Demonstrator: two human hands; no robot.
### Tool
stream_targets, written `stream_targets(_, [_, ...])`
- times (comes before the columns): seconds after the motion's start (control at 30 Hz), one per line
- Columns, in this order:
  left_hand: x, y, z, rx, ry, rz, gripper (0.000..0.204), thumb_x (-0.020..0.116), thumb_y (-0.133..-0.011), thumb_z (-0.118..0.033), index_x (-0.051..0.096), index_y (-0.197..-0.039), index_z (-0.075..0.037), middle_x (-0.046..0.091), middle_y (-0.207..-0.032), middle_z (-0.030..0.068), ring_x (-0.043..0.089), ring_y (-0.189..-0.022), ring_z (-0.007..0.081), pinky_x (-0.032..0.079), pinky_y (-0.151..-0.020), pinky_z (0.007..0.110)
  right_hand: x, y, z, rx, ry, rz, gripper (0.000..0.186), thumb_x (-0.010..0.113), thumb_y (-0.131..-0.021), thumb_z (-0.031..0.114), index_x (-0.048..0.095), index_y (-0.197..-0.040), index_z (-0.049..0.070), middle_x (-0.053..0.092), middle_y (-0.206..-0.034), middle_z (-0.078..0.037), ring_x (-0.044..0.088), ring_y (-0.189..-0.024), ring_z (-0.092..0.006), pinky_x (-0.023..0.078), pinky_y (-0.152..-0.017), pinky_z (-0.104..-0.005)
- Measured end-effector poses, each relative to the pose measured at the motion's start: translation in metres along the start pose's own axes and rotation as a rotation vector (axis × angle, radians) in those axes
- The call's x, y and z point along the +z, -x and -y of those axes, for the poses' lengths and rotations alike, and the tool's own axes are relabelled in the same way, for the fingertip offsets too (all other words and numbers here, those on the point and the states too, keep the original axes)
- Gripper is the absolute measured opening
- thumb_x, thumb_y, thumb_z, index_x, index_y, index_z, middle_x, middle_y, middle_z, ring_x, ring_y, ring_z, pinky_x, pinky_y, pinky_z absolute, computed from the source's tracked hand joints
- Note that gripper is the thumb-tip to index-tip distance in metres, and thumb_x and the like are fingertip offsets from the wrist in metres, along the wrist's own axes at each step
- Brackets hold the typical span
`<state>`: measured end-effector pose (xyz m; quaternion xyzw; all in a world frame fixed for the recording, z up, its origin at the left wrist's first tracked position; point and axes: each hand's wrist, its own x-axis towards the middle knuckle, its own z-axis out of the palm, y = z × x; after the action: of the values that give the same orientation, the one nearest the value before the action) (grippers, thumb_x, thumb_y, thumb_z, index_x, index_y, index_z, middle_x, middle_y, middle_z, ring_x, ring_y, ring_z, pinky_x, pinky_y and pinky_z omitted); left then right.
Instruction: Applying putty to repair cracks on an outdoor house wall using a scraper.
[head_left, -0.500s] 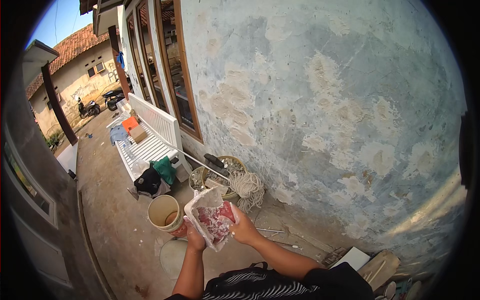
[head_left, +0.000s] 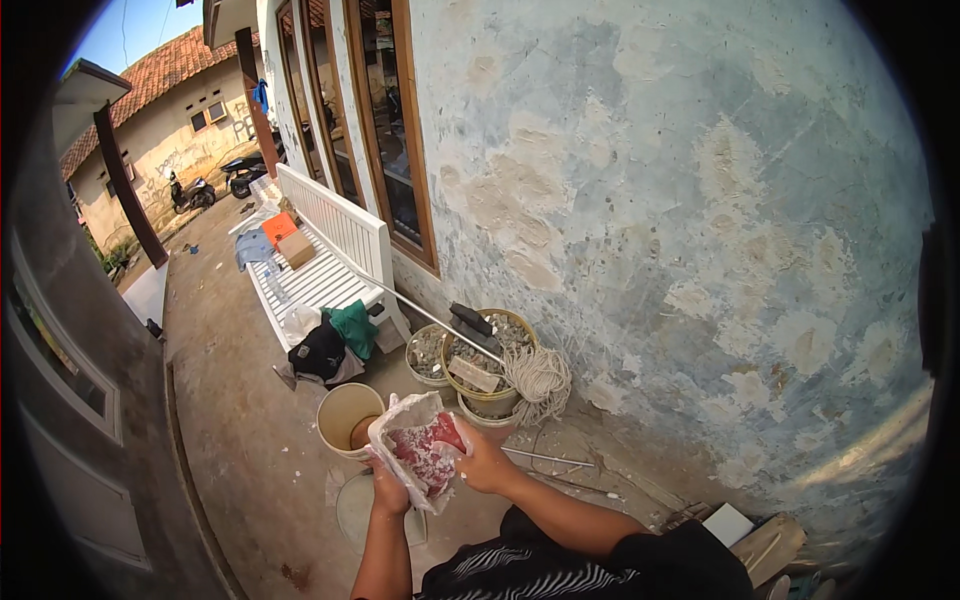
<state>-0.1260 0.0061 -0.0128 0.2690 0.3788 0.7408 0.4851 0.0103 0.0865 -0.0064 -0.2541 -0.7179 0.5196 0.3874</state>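
My left hand (head_left: 390, 488) grips the near left side of a tub (head_left: 398, 418) whose rim and walls are caked with white plaster. Its inside looks red, speckled with white crumbs. At the tub's right side, my right hand (head_left: 487, 462) is closed on a red flat piece (head_left: 447, 432), thumb toward me. Whether that piece is a scraper or part of the tub's wall I cannot tell. White smears mark the fingers of both hands. Just beyond the tub, to the left, stands a cream bucket (head_left: 345, 402) with brownish matter inside.
Rubble-filled buckets (head_left: 490, 380) stand by the patchy wall (head_left: 640, 250), with a string mop (head_left: 540, 378) leaning over them. Farther back is a white slatted bench (head_left: 335, 235) holding clothes and boxes. A round pale lid (head_left: 355, 515) lies below the cream bucket. Thin rods (head_left: 550, 457) lie at right.
The view has turned slightly left, so the bench, buckets and wall appear farther right. Both hands keep their hold, and the tub is tilted slightly differently.
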Motion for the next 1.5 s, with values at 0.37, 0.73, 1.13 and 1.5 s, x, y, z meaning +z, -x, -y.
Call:
stream_targets(0.37, [-0.002, -0.1, -0.009, 0.125, -0.166, -0.126, 0.078, 0.02, -0.088, -0.065, 0.029, -0.135, -0.004, 0.044, -0.127, 0.0134, 0.047, -0.115, 0.0248, 0.036, -0.1, 0.038, -0.024, -0.115, -0.012, 0.052, -0.123, 0.209, 0.045, 0.053, -0.084, -0.004, 0.038, -0.127, -0.004, 0.054, -0.114, -0.01, 0.05, -0.105, -0.0134, 0.038, -0.093, -0.0265])
stream_targets(0.73, [0.02, -0.204, 0.033, 0.194, -0.306, -0.122, 0.075, 0.02, -0.09, -0.063, 0.032, -0.134, -0.003, 0.046, -0.126, 0.0127, 0.047, -0.113, 0.0249, 0.037, -0.099, 0.038, -0.083, -0.199, -0.057, 0.235, -0.515, 0.242, 0.058, 0.04, -0.075, -0.014, 0.034, -0.132, -0.003, 0.051, -0.118, -0.009, 0.05, -0.11, -0.0154, 0.037, -0.096, -0.0277])
stream_targets(1.13, [0.055, -0.327, 0.072, 0.071, -0.235, 0.181, 0.074, 0.019, -0.091, -0.06, 0.029, -0.136, -0.003, 0.041, -0.132, 0.012, 0.042, -0.12, 0.0247, 0.03, -0.104, 0.038, -0.138, -0.252, -0.097, 0.261, -0.47, -0.149, 0.034, 0.053, -0.088, 0.001, 0.047, -0.122, 0.001, 0.058, -0.108, -0.003, 0.054, -0.096, -0.011, 0.044, -0.086, -0.0263])
stream_targets(1.5, [0.053, -0.414, 0.053, -0.132, -0.269, 0.394, 0.072, 0.018, -0.093, -0.057, 0.033, -0.133, 0.0, 0.044, -0.129, 0.0127, 0.043, -0.117, 0.0237, 0.031, -0.103, 0.035, -0.121, -0.301, -0.087, 0.273, -0.53, -0.505, 0.033, 0.049, -0.088, -0.002, 0.049, -0.12, 0.0, 0.059, -0.107, -0.005, 0.056, -0.096, -0.0126, 0.045, -0.086, -0.0268])
